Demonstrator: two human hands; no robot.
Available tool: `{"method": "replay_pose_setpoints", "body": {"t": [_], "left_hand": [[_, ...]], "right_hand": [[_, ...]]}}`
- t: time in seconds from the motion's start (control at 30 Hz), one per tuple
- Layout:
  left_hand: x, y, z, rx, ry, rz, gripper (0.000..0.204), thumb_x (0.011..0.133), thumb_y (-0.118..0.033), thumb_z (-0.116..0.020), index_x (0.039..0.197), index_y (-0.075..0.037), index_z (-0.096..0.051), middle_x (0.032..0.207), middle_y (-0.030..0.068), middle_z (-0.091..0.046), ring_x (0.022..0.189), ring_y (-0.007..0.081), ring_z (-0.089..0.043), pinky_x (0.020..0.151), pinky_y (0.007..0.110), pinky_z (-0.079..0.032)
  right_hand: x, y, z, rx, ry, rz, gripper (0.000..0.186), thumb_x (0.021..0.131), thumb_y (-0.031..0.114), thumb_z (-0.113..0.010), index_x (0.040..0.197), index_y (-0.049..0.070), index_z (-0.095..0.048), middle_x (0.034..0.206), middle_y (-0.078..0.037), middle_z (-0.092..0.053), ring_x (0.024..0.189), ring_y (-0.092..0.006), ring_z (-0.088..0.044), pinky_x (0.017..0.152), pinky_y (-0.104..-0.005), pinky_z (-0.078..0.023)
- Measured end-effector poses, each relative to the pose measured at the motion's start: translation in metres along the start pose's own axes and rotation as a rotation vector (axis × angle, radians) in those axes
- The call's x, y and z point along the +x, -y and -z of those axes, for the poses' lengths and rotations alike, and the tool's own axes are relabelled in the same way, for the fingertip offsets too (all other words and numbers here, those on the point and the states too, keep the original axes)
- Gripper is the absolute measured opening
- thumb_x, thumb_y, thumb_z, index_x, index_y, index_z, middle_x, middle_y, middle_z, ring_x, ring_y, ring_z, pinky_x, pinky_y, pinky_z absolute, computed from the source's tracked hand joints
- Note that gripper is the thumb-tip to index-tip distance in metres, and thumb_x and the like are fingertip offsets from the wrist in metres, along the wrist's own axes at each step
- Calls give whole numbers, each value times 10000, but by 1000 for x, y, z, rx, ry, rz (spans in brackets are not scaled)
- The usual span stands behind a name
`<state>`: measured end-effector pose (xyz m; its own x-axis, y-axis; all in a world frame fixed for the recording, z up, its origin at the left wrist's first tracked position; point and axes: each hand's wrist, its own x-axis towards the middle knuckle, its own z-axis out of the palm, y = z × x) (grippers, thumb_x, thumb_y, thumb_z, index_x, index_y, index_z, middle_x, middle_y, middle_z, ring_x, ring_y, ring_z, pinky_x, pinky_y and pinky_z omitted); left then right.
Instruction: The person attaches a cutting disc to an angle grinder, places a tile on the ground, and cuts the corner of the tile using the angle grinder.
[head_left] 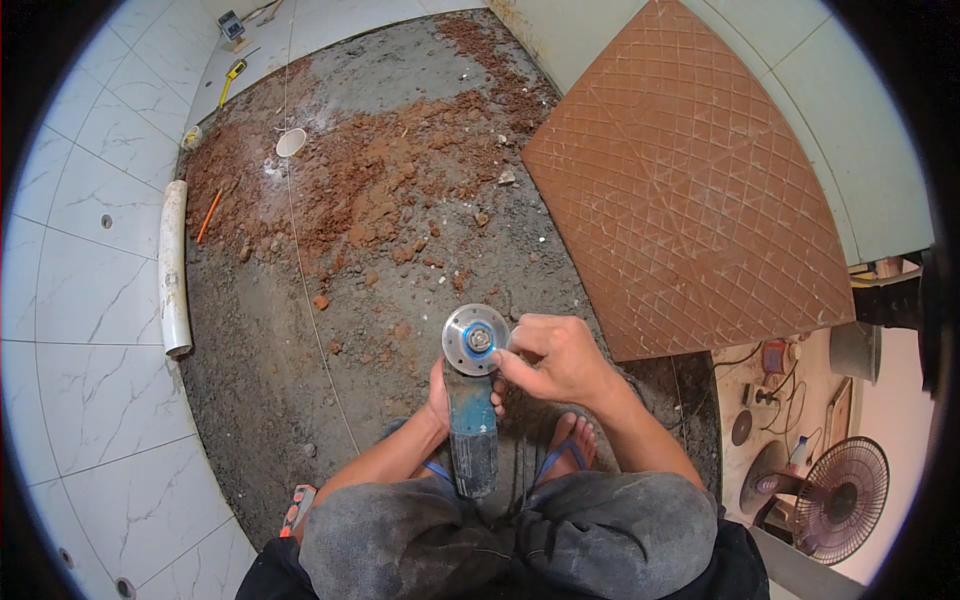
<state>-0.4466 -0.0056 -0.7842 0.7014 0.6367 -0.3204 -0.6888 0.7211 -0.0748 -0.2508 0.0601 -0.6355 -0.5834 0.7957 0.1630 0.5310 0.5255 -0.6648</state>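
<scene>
A teal and dark angle grinder [472,435] stands in front of my knees with its head away from me. At its head sits a round silver disc [457,350], face up, with small holes, a blue ring and a metal nut at the centre. My left hand [438,393] wraps the grinder's body from below, its fingertips showing on the right side. At the disc's right edge my right hand [560,358] is curled, thumb and forefinger pinching the rim close to the blue ring. What lies under the disc is hidden.
Reddish soil [370,190] covers rough grey ground. A brown ridged tile sheet [690,200] leans at the right; a white pipe [173,265] lies left beside marbled wall tiles [115,390]. A taut string crosses the ground near a white round pipe end [291,143]. A fan [842,500] stands lower right.
</scene>
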Motion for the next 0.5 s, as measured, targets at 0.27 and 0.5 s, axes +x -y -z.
{"method": "replay_pose_setpoints", "body": {"t": [0.27,0.5], "left_hand": [[-2,-2,-10,40,1,-13,864,911,-798,-283,1196,-61,-632,915,189,-680,737,340,-693,698,508,-587],[-4,-1,-17,63,-70,-14,842,901,-795,-322,1189,-69,-637,918,169,-677,732,310,-694,715,482,-594]], "right_hand": [[-3,-5,-1,58,-53,-15,282,842,237,-754,1031,31,-716,730,-99,-610,591,-264,-613,556,-377,-476],[1,-2,1,50,51,-108,235,845,246,-748,941,32,-731,705,-104,-602,630,-291,-631,576,-395,-484]]}}
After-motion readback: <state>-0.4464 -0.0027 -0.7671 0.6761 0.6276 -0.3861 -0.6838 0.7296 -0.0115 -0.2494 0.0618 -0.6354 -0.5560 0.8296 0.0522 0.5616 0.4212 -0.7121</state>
